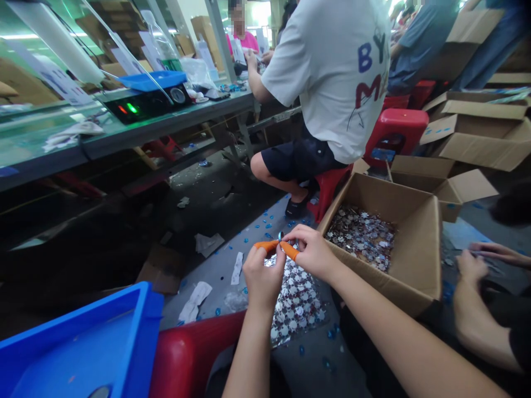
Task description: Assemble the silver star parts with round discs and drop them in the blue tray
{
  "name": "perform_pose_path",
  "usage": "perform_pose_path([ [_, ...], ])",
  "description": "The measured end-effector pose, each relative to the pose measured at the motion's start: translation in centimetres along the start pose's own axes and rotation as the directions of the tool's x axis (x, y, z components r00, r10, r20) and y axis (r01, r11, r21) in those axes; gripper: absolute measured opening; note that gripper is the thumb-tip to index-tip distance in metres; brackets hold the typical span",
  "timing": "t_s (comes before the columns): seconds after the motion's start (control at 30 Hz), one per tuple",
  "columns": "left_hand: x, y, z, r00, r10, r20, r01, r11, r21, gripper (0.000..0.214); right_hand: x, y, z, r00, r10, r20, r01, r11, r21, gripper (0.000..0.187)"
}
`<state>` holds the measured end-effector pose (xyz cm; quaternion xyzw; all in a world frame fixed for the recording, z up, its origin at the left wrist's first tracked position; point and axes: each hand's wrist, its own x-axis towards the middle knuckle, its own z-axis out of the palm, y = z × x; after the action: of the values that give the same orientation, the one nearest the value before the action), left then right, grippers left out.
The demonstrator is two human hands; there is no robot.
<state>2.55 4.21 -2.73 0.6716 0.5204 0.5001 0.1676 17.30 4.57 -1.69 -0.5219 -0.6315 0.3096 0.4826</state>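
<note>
My left hand (262, 273) and my right hand (309, 251) meet in front of me, both closed in a pinch. Orange finger covers show on fingers of each hand. Between the fingertips is a small shiny blue-rimmed piece (280, 236), too small to name further. Below the hands lies a sheet of silvery, flower-shaped pieces (299, 301), partly hidden by my left hand and forearm. To the right of my right hand, an open cardboard box (418, 243) holds a heap of similar small shiny pieces (360, 235).
A blue plastic tray (139, 337) and a red stool (182, 354) are at lower left. Blue bits and paper scraps (194, 301) litter the floor. A seated co-worker (327, 72) is ahead beside the workbench (207, 113); another person's hands (473, 265) are at right.
</note>
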Motion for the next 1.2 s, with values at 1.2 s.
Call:
perform_pose_path([
  [1.2,0.0,-0.1,-0.2,0.998,0.048,0.033,-0.048,0.998,-0.027,0.010,0.0,0.1,0.9,0.990,0.140,-0.020,-0.137,0.982,0.129,0.008],
])
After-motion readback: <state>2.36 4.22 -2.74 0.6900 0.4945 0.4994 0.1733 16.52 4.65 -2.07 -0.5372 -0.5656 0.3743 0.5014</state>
